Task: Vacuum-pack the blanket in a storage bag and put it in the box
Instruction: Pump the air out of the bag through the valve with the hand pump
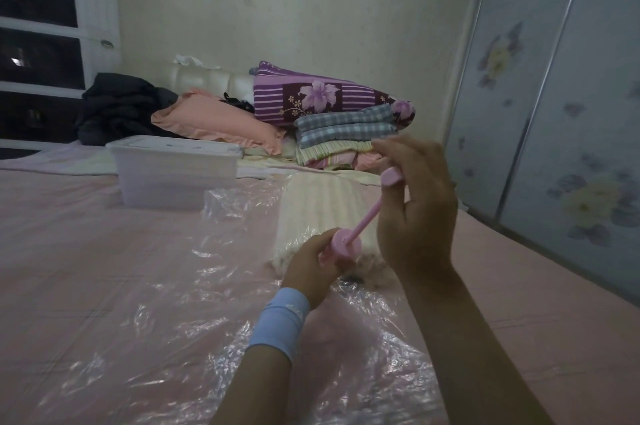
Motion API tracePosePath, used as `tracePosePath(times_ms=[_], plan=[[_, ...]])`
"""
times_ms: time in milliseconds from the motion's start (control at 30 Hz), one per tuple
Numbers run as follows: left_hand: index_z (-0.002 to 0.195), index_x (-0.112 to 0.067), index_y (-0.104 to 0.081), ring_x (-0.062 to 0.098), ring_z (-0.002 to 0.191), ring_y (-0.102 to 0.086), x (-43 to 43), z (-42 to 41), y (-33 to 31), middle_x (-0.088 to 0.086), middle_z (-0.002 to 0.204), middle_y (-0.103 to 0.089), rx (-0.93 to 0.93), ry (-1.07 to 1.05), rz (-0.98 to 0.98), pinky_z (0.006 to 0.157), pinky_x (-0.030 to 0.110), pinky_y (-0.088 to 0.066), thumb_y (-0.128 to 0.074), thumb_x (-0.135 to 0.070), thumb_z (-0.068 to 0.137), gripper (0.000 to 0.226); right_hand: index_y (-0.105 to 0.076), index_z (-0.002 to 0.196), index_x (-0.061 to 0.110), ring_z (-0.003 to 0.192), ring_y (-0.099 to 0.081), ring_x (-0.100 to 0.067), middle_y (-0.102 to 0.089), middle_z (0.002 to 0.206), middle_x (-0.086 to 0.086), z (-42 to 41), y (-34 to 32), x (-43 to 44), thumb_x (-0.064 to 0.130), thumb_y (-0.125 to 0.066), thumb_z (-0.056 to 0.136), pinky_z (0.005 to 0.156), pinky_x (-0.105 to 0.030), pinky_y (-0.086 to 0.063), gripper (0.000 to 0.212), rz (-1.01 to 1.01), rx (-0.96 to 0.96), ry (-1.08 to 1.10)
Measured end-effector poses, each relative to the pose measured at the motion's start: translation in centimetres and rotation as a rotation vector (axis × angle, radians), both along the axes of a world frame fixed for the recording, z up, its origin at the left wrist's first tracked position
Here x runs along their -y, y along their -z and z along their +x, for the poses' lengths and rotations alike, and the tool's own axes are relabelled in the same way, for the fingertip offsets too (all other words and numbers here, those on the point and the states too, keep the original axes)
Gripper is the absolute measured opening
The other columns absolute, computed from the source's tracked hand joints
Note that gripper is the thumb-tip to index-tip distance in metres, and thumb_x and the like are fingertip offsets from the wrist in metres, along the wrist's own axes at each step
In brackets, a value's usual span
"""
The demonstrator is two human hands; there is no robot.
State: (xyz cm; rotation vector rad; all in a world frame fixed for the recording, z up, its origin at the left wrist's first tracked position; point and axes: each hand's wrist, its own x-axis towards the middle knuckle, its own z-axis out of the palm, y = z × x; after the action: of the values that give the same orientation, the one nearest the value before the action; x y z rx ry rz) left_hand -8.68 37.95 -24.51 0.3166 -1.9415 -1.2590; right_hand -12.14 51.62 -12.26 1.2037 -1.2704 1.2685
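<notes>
Left hand [311,260] grips the barrel of the pink hand pump [346,241], probably to steady it on the storage bag [221,251]. Right hand [415,202] curls round its raised handle, with the plunger rod drawn out for 1 stroke. The cream blanket [311,206] lies inside the bag, mid-bed [69,234]. The lidded box [173,175] waits towards the far edge. The wristband [280,324] logo is illegible.

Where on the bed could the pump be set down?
Bare sheet left of the bag, before the box; a strip right of the bag, by the wardrobe. Crowded at the head: pillow, folded bedding, dark clothes.
</notes>
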Motion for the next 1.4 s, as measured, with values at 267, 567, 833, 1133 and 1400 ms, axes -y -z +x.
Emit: tracePosePath(times_ms=[267, 567, 833, 1133, 1400], plan=[[0.09, -0.04, -0.067, 0.011, 0.083, -0.066, -0.9, 0.2, -0.3, -0.008, 0.087, -0.071, -0.011, 0.026, 0.079, 0.076, 0.027, -0.056, -0.064, -0.018, 0.079, 0.024, -0.069, 0.118, 0.017, 0.101, -0.056, -0.019, -0.057, 0.113, 0.003, -2.4, 8.2, 2.4, 0.03, -0.031, 0.088, 0.087, -0.045, -0.05, 0.05, 0.686, 0.325, 0.003], [0.104, -0.046, -0.066, 0.007, 0.098, -0.065, -0.5, 0.5, -0.5, -0.013, 0.105, -0.07, 0.004, 0.0, 0.009, 0.088, 0.027, -0.053, -0.074, -0.016, 0.074, 0.042, -0.069, 0.113, 0.0, 0.105, -0.06, -0.021, -0.065, 0.111, -0.013, 0.0, 1.0, 0.7, 0.004, -0.047, 0.097, 0.092, -0.026, -0.05, 0.027, 0.004, 0.006, 0.0], [0.094, -0.036, -0.066, 0.008, 0.083, -0.064, -1.5, 1.2, -1.2, -0.012, 0.087, -0.068, 0.059, 0.006, 0.005, 0.076, 0.026, -0.054, -0.061, -0.008, 0.083, 0.03, -0.058, 0.134, 0.026, 0.127, -0.048, -0.017, -0.037, 0.147, 0.007, -2.8, 9.4, 2.6, 0.025, -0.043, 0.093, 0.101, -0.035, -0.048, 0.044, 0.684, 0.413, -0.102], [0.115, -0.017, -0.058, 0.018, 0.092, -0.063, 0.7, 3.5, -5.3, 0.004, 0.108, -0.064, 0.037, -0.039, 0.053, 0.068, 0.017, -0.051, -0.047, 0.005, 0.089, 0.036, -0.023, 0.152, 0.046, 0.114, -0.06, -0.01, -0.053, 0.136, 0.008, -3.1, 9.0, 3.5, 0.021, -0.085, 0.079, 0.094, -0.03, -0.056, 0.099, 0.521, 0.809, -0.359], [0.108, -0.029, -0.071, 0.009, 0.084, -0.056, 1.8, 5.2, -6.9, -0.008, 0.095, -0.058, 0.245, -0.318, -0.432, 0.08, 0.024, -0.045, -0.064, -0.047, 0.085, 0.03, -0.068, 0.112, 0.034, 0.094, -0.064, 0.002, -0.071, 0.104, 0.017, -2.1, 9.7, 6.3, 0.039, -0.079, 0.082, 0.072, -0.012, -0.046, 0.032, 0.688, 0.773, -0.368]])
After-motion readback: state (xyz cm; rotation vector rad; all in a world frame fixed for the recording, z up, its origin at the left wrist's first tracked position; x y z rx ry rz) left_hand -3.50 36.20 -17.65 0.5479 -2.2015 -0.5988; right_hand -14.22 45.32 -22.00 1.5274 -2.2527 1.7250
